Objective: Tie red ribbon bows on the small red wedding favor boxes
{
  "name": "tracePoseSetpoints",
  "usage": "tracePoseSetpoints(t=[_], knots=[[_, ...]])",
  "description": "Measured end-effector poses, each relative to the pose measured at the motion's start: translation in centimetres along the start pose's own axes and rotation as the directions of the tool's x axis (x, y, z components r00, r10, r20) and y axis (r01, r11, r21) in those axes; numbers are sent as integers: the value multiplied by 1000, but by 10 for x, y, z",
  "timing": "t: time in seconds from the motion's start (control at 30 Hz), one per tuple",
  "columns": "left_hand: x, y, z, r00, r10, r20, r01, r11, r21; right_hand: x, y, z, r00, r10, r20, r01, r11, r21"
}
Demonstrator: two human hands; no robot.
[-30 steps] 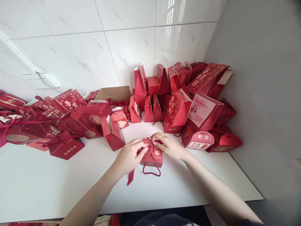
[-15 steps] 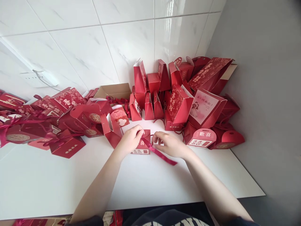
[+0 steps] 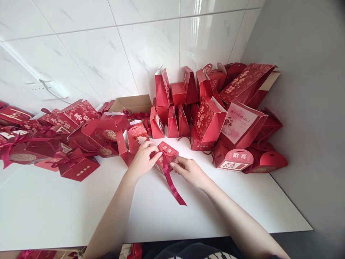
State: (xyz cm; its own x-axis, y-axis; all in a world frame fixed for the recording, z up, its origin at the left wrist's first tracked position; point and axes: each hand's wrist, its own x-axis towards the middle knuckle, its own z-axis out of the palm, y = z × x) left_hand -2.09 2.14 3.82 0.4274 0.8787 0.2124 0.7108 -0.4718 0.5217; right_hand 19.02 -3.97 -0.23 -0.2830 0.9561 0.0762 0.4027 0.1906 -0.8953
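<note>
A small red gift box (image 3: 167,153) with gold characters sits tilted on the white table (image 3: 81,208), in the middle of the view. My left hand (image 3: 142,160) grips its left side, fingers curled on the box top. My right hand (image 3: 188,172) pinches its right lower edge. A dark red ribbon (image 3: 171,181) hangs from the box top and trails across the table toward me, between my hands.
Piles of red gift boxes and bags crowd the back: a heap at left (image 3: 54,140), upright ones against the tiled wall (image 3: 175,104), larger ones at right (image 3: 237,122). An open cardboard box (image 3: 132,104) stands behind. A grey wall (image 3: 309,108) bounds the right side.
The box has moved away from me toward the piles and now tilts. Its ribbon, earlier stretched to the right, now hangs down toward me. Both hands followed the box.
</note>
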Motion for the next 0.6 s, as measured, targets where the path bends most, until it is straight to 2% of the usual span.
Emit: tracePoseSetpoints(t=[0.13, 0.3, 0.47, 0.6], knots=[[-3, 5, 1, 1000, -22, 21, 24, 996, -89, -4, -8, 7, 996, -22, -86, 16, 998, -64], [-8, 15, 5, 996, -90, -22, 87, 991, -99, -7, -9, 14, 977, 12, -213, -61, 973, -225], [-16, 19, 17, 983, -176, -56, 165, 972, -166, -9, 1, -7, 982, 32, -184, -51, 994, -96], [-22, 25, 41, 956, -194, -222, 140, 961, -237, -11, 5, -21, 976, 87, -198, -86, 996, 18]])
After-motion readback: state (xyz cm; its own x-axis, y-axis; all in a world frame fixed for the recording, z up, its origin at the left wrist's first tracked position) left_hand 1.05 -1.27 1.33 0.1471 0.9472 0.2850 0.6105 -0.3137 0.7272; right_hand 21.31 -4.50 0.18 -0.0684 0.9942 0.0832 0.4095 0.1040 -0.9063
